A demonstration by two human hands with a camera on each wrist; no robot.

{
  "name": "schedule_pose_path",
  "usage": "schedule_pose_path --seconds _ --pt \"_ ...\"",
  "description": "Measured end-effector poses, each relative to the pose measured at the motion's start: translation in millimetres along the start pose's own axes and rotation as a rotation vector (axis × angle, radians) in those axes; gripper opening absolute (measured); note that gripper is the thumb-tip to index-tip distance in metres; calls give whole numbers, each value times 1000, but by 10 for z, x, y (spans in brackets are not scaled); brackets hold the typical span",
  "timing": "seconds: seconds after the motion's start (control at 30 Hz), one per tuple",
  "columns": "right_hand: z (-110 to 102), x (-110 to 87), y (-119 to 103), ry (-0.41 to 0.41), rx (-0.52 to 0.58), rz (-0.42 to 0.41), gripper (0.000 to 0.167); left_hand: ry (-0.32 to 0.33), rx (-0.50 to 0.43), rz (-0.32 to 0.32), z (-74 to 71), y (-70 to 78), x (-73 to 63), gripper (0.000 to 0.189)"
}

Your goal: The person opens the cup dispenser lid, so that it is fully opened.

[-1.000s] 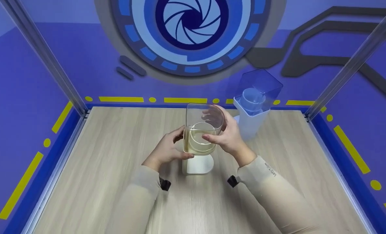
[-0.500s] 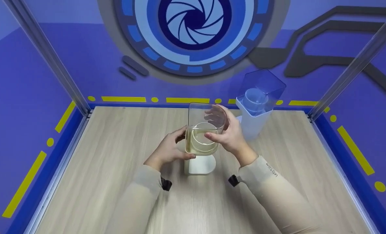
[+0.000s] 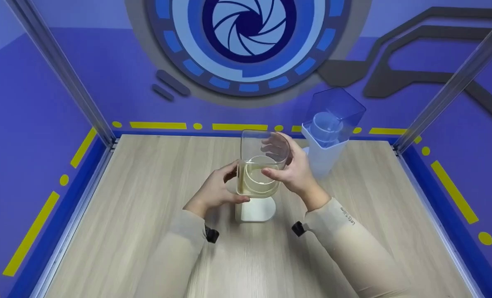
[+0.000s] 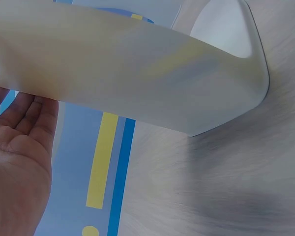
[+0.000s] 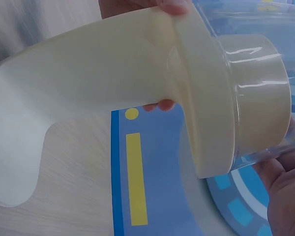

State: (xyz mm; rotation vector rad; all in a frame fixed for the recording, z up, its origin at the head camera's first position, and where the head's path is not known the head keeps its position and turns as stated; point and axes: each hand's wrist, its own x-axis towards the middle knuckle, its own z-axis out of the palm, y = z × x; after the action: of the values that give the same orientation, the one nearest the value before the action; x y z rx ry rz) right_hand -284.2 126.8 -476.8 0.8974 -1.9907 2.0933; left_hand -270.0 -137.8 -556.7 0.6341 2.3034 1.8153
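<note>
Seen from head height, a person in beige sleeves (image 3: 171, 252) holds a cream stand (image 3: 257, 211) with both hands over the middle of a wood-grain table (image 3: 146, 215). The stand has a wide collar at the top, a narrower body and a rounded foot; whether that foot touches the table is hard to tell. A clear cover (image 3: 259, 142) sits above the collar, around a round cream cup (image 5: 263, 98).

The left hand (image 3: 214, 188) grips the collar from its side, thumb along the near edge, fingers partly curled behind. The right hand (image 3: 297, 174) is spread wide around the cover and holds it, thumb across the front, fingers visible through the plastic at the back.

Just beyond the right hand, towards the back edge, stands a second stand (image 3: 322, 161), pale blue, with a translucent blue lid (image 3: 343, 101) and a blue cup (image 3: 327, 126) inside. Behind is a purple-blue wall (image 3: 92, 74) with yellow dashes
</note>
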Motion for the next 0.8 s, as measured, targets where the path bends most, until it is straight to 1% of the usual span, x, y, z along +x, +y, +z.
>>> schedule_pose_path --seconds 0.13,0.47,0.6,0.8 --pt "-6 13 3 0 -16 7 97 3 -8 10 3 -3 2 120" --pt "-6 -3 7 -12 1 -43 104 15 35 -4 10 7 -10 117" --pt "-17 -2 11 -10 13 -33 106 10 30 -8 8 8 -15 118" --pt "-15 33 -4 -6 3 -10 102 7 30 -12 7 11 -20 118"
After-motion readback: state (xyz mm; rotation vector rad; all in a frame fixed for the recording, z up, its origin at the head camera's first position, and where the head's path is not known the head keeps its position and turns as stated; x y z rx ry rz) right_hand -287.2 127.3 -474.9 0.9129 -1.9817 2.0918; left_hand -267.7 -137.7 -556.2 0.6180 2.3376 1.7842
